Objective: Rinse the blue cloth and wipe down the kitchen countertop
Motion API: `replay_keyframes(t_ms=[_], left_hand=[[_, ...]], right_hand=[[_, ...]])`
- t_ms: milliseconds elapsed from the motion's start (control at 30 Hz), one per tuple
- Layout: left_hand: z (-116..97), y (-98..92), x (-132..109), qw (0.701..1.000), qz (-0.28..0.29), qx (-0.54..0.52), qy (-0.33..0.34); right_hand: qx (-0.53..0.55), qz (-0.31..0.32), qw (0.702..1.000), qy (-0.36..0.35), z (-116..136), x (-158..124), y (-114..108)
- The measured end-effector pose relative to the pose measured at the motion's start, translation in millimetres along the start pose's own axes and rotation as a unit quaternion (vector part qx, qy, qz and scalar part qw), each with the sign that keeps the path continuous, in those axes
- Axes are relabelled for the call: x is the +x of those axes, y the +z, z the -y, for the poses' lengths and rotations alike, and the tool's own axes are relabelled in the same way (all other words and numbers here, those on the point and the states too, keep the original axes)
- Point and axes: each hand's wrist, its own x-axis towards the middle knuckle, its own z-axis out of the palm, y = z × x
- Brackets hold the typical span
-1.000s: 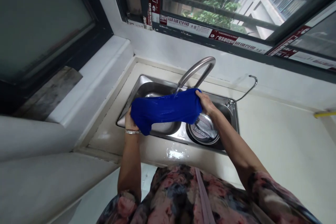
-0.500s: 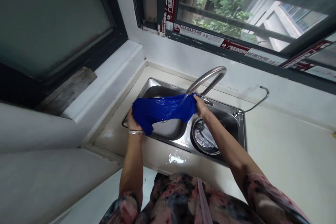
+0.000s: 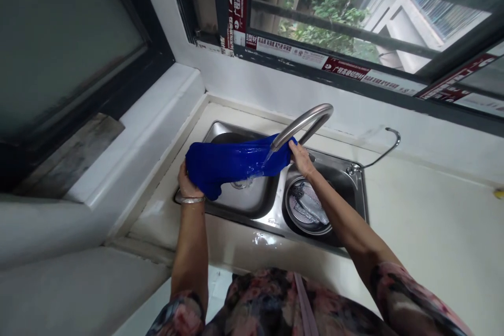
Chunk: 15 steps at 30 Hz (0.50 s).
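Observation:
A wet blue cloth (image 3: 232, 163) is stretched out over the left bowl of the steel sink (image 3: 258, 205). My left hand (image 3: 188, 182), with a silver bangle at the wrist, grips the cloth's left end; some of its fingers are hidden behind the fabric. At the other end, my right hand (image 3: 301, 158) pinches the cloth's upper right corner beside the tap. Water runs from the curved tap (image 3: 301, 123) onto the right half of the cloth and drips off its lower edge into the bowl.
In the right bowl sits a perforated metal colander (image 3: 301, 207) with a clear, shiny item in it. A thin bent metal spout (image 3: 384, 152) rises at the sink's right corner. The pale counter (image 3: 425, 210) extends right, and a window (image 3: 334, 10) stands behind.
The cloth and both hands have shifted a little left, and the cloth is spread smoother and wider. Water now lands further along it and runs off its lower edge. The view has turned slightly.

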Motion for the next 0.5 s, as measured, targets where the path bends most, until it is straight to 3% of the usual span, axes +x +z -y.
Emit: replay_keyframes(t_ms=[133,333,500], left_hand=[[-11,3.0,0,0.998,-0.019,-0.003,0.059],[-27,13.1,-5,0.996,0.003,-0.01,0.086],[-27,16.9,-8,0.998,0.011,-0.038,0.058]], right_hand=[[-0.046,-0.01,0.998,-0.049,10,-2,-4],[-0.058,-0.032,0.995,-0.07,36,-3,-13],[-0.049,-0.033,0.996,-0.066,46,-12,-21]])
